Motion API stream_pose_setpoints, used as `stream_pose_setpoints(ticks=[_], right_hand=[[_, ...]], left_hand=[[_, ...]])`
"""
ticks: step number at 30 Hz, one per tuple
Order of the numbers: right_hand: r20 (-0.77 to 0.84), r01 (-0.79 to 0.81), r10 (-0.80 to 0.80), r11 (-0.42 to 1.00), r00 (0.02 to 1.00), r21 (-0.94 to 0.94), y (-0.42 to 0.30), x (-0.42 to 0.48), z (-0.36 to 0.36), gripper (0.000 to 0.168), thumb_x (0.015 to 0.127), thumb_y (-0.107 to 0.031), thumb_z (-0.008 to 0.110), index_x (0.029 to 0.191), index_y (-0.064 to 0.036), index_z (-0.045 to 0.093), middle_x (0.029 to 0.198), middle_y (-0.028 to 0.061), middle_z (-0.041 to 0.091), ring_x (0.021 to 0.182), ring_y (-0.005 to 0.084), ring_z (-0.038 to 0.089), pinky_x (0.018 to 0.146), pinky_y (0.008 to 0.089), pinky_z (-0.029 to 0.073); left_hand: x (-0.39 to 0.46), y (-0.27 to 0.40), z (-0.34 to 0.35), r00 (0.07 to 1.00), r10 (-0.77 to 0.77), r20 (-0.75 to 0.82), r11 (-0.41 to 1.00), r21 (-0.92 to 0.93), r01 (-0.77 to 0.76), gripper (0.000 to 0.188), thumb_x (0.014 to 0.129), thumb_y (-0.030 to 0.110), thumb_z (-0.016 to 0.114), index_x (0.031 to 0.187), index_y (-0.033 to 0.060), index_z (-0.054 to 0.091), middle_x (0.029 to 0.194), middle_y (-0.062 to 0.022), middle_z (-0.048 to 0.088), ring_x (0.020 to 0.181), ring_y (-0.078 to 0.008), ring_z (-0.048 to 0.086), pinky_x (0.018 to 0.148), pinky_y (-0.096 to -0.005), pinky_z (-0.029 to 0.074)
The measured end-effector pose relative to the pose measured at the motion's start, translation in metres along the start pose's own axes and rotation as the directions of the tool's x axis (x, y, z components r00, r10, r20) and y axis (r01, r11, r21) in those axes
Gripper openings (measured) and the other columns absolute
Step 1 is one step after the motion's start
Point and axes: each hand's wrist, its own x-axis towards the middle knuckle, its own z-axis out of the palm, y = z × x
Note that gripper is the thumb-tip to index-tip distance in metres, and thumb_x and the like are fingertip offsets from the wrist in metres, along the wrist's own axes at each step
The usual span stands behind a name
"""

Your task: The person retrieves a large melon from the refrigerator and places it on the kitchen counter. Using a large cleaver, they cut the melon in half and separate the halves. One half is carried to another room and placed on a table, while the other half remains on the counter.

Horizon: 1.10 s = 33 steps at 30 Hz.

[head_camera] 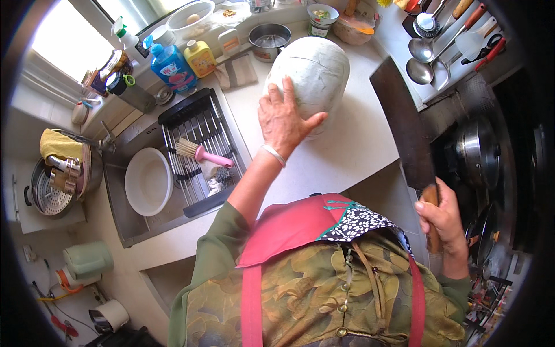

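Observation:
A large pale winter melon (318, 69) rests on the white countertop (364, 143). My left hand (286, 117) lies spread on its near left side, fingers apart, with a light bangle at the wrist. Off to the right, my right hand (442, 212) grips the wooden handle of a cleaver (403, 121). The dark, broad blade points up and away from me, apart from the melon and beyond the counter's right edge. Its wooden handle shows above and below my fingers.
Left of the counter sits a sink (117, 217) with a white basin (148, 182) and a drying rack (208, 117) bearing a pink-handled brush (212, 156). A steel pot (269, 41) stands behind the melon. Ladles (419, 70) lie at back right; a lidded pan (477, 149) is on the right.

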Motion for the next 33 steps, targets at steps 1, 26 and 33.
stream_pose_setpoints(ticks=[1, 26, 33], right_hand=[[-0.032, -0.013, 0.014, 0.999, 0.999, 0.041, 0.011, 0.006, 0.003, 0.034, 0.076, -0.012, 0.06, 0.106, 0.001, 0.048, 0.056, -0.0012, 0.046, 0.039, 0.0054, 0.043, 0.038, 0.0187, 0.036], [0.016, -0.167, 0.176, 0.901, 0.984, 0.401, 0.115, 0.051, 0.019, 0.018, 0.078, -0.01, 0.059, 0.083, -0.008, 0.041, 0.056, 0.0022, 0.045, 0.037, 0.0095, 0.043, 0.033, 0.0235, 0.039], [-0.041, -0.031, 0.049, 0.932, 0.998, 0.361, 0.105, 0.038, 0.024, 0.017, 0.077, -0.01, 0.059, 0.086, -0.005, 0.045, 0.057, 0.0015, 0.044, 0.037, 0.0082, 0.042, 0.034, 0.0217, 0.037]], left_hand=[[-0.005, 0.007, -0.003, 0.999, -0.017, 0.038, 1.0, 0.001, 0.017, 0.098, 0.057, 0.054, 0.071, 0.129, 0.0008, 0.033, 0.106, -0.0213, 0.043, 0.089, -0.0339, 0.045, 0.077, -0.0416, 0.04], [0.055, -0.079, 0.014, 0.976, 0.053, 0.212, 0.859, -0.508, 0.064, 0.076, 0.072, 0.059, 0.058, 0.129, 0.0111, 0.044, 0.132, -0.0146, 0.04, 0.121, -0.0292, 0.041, 0.098, -0.0355, 0.035], [0.082, -0.074, 0.025, 0.975, -0.062, 0.215, 0.804, -0.568, 0.176, 0.075, 0.073, 0.058, 0.056, 0.13, 0.011, 0.043, 0.127, -0.0193, 0.044, 0.117, -0.0321, 0.045, 0.097, -0.0356, 0.035]])
